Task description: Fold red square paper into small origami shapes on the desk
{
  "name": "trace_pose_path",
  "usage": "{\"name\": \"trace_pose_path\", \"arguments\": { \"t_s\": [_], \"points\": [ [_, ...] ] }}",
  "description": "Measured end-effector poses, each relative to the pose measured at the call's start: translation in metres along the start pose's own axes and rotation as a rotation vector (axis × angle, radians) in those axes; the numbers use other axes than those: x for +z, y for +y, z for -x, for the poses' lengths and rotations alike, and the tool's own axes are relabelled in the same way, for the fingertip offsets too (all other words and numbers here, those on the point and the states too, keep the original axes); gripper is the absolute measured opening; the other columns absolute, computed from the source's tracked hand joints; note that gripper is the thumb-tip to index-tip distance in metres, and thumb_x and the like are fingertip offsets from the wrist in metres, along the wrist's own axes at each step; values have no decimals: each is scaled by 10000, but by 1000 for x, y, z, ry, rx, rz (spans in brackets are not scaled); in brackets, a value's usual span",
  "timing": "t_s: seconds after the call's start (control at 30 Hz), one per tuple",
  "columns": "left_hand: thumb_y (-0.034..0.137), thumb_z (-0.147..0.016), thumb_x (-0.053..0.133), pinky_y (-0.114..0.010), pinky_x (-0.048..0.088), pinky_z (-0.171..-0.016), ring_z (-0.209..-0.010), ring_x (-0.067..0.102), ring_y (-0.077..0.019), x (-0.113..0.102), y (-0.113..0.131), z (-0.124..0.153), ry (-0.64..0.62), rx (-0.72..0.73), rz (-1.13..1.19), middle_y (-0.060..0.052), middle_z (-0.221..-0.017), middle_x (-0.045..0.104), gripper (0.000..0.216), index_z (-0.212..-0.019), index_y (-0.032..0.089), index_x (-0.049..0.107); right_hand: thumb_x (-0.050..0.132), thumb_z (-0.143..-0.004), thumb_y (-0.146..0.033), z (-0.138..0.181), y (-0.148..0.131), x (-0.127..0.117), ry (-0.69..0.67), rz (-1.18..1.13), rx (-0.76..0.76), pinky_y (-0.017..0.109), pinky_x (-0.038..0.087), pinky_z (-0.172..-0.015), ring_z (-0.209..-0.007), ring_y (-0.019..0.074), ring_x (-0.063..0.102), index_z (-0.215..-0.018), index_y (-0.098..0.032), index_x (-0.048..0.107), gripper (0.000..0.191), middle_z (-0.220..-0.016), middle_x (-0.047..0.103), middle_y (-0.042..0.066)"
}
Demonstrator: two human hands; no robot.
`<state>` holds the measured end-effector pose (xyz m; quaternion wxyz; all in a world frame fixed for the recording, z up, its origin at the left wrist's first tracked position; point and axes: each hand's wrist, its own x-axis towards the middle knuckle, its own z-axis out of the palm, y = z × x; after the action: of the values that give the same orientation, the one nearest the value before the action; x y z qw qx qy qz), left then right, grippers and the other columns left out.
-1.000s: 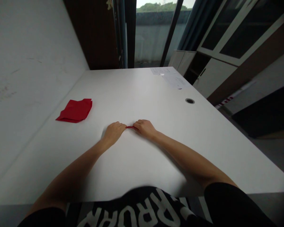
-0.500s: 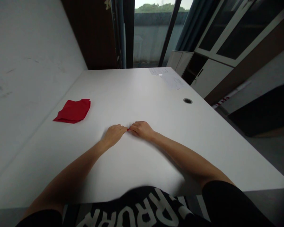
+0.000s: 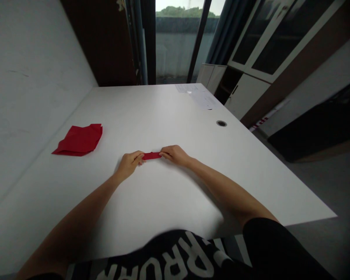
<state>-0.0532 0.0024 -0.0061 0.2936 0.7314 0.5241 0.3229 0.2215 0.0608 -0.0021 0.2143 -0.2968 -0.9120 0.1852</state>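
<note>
Between my hands, a narrow folded strip of red paper (image 3: pixel 152 156) lies level, close over the white tabletop. My left hand (image 3: pixel 128 165) pinches its left end between thumb and fingers. At the right end, my right hand (image 3: pixel 175 154) grips it with the fingertips, which cover that edge. The strip's middle shows between the two hands, with a small bump on its upper edge. Farther left on the table rests a loosely folded red sheet (image 3: pixel 79 140), which neither hand touches.
The white table (image 3: pixel 151 116) meets a wall (image 3: pixel 32 77) on the left. Printed papers (image 3: pixel 202 98) lie at its far right corner, near a round cable hole (image 3: pixel 221 123). Beyond the right edge stand white cabinets (image 3: pixel 246 93); a glass door (image 3: pixel 175 46) is behind.
My hands have moved apart, the left one leftward, so more of the red strip shows between them. The whole view has shifted slightly, with the table appearing farther left.
</note>
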Motion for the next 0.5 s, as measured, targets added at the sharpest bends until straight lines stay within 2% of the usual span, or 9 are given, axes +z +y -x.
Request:
{"name": "trace_pose_path", "arguments": {
  "t_s": [0.07,0.17,0.27,0.33,0.4,0.5],
  "points": [
    [483,-1010,440,-250,509,-645,-642,680,-146,3,-3,-1,39,-28,73,-11,-711,738,381,-1040,196,689,438,-1054,-410,0,1,-3,-11,-102,16,232,363,-664,-647,120,566,-942,-178,683,355,-754,685,14],
    [510,-1004,438,-260,523,-626,-644,692,-155,8,-6,0,34,-56,158,-32,-736,753,396,-993,189,668,449,-1045,-413,0,1,-6,-7,-196,51,221,368,-651,-602,104,543,-887,-174,675,364,-695,656,-8],
    [515,-997,441,-276,541,-631,-637,686,-156,10,-10,0,8,-68,197,-51,-784,765,396,-926,187,651,459,-1034,-418,0,3,-7,-15,-220,72,220,372,-652,-598,102,537,-859,-174,673,369,-682,649,-12],
    [498,-997,434,-280,545,-653,-646,678,-153,5,-17,-2,37,-71,167,-48,-796,759,390,-913,186,653,458,-1026,-420,0,12,-8,3,-213,106,221,372,-651,-603,103,537,-861,-174,676,369,-688,653,-11],
    [471,-986,454,-282,546,-706,-709,692,-158,-7,-29,-5,137,-87,64,-32,-818,754,343,-978,194,656,445,-1019,-423,2,29,-12,88,-188,204,223,361,-632,-597,104,522,-859,-173,681,379,-691,652,-12],
    [453,-964,498,-309,528,-804,-844,696,-182,-39,-55,-11,335,-138,-256,-26,-919,760,306,-1040,214,673,472,-987,-437,11,67,-25,320,-77,444,235,343,-618,-625,118,513,-877,-165,698,370,-714,656,-6]
  ]
}}
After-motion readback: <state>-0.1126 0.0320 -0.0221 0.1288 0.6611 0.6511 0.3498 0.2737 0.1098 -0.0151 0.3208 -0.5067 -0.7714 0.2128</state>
